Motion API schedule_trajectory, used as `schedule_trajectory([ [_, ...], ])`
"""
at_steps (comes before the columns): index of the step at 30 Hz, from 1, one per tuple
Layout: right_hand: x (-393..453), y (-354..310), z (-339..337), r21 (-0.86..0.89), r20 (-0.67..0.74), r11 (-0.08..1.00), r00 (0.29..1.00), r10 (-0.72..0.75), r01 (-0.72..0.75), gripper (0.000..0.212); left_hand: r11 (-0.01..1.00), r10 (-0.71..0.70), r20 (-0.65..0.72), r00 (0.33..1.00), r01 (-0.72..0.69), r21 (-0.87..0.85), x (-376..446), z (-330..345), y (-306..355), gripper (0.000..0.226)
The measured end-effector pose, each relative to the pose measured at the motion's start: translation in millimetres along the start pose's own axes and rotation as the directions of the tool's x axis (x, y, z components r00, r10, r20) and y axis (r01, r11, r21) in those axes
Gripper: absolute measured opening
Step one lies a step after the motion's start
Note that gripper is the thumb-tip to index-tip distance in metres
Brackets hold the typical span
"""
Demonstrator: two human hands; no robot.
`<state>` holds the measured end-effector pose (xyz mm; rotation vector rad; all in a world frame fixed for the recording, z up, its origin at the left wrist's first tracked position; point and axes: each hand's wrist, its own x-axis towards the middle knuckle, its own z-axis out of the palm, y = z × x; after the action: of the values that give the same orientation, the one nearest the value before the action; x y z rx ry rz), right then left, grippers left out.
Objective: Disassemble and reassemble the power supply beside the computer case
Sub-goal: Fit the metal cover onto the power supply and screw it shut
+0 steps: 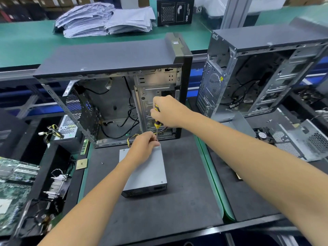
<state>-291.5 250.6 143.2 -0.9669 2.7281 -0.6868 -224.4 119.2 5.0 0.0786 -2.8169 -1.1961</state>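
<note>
Head view, single frame, catalogued as follows.

Item 1: power supply (145, 172), a grey metal box with its cover on, lay flat on the dark mat (177, 201) of the worktop, directly in front of the open computer case (113, 96), close to it but not visibly touching. Its yellow-and-black cable bundle (132, 138) ran back into the case.

Item 2: screwdriver (156, 121), yellow-and-black handle, stood nearly upright with the tip at the far right corner of the power supply's top.

Item 3: right hand (166, 112), fingers wrapped round the screwdriver handle from above.

Item 4: left hand (144, 147), resting on the far end of the power supply, fingertips pinched round the lower shaft near the tip, apparently steadying it.

Item 5: one loose screw (102, 163) lay on the mat left of the unit.

Item 6: second open case (257, 73) stood to the right; circuit board (14, 180) and heatsink (56, 185) to the left.

Assessment: the step in hand looked like work on a cover screw at that corner; whether loosening or tightening could not be told. The next move would call for keeping the tip seated and vertical while turning, then attending to the remaining corners.
</note>
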Motion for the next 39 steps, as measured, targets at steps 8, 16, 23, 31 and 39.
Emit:
schedule_trajectory([
  [8, 3, 7, 10, -0.064, 0.062, 0.997, 0.998, -0.032, 0.036, 0.014, 0.994, 0.033, 0.067, 0.997, -0.040, 0.099, 8, 6, -4, 0.018],
  [16, 9, 6, 15, -0.089, 0.130, 0.990, 0.987, -0.096, 0.108, 0.015, 1.000, -0.014, 0.086, 0.996, 0.014, 0.003, 10, 2, -11, 0.024],
  [23, 13, 7, 12, -0.128, 0.196, 0.977, 0.970, -0.143, 0.170, 0.016, 0.994, -0.059, 0.167, 0.984, 0.073, -0.081, 10, -9, -12, 0.015],
  [31, 19, -4, 12, -0.297, 0.177, 0.907, 0.951, -0.254, 0.298, 0.020, 0.989, -0.070, 0.127, 0.989, 0.086, -0.123, 7, -7, -14, 0.008],
  [39, 23, -16, 7, -0.348, 0.381, 0.888, 0.911, -0.159, 0.300, 0.011, 0.974, -0.090, 0.143, 0.986, 0.117, -0.193, 5, -9, -12, 0.008],
])
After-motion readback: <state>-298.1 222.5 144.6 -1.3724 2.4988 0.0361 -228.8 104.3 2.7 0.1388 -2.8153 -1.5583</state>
